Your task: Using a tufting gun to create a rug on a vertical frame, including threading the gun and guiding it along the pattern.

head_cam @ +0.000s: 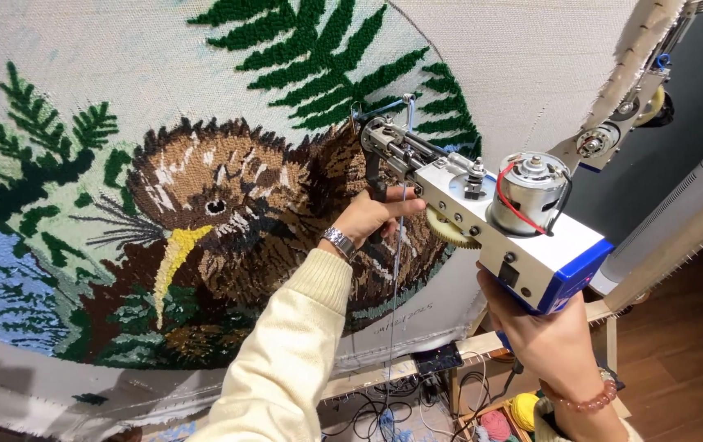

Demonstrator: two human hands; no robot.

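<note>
Both hands grip the tufting gun (482,209): left hand (372,214) on the front handle, right hand (544,336) underneath. Best pressed squarely into the cloth (531,65), yarn (396,270) slack.

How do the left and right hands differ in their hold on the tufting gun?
The left hand grips the front handle of the tufting gun, near the cloth; the right hand holds the rear grip from below. The left wrist wears a metal watch, the right a bead bracelet. Both are bare.

Yarn balls (508,417), tangled cables (372,409) and wooden floor (679,344) lie below.
</note>
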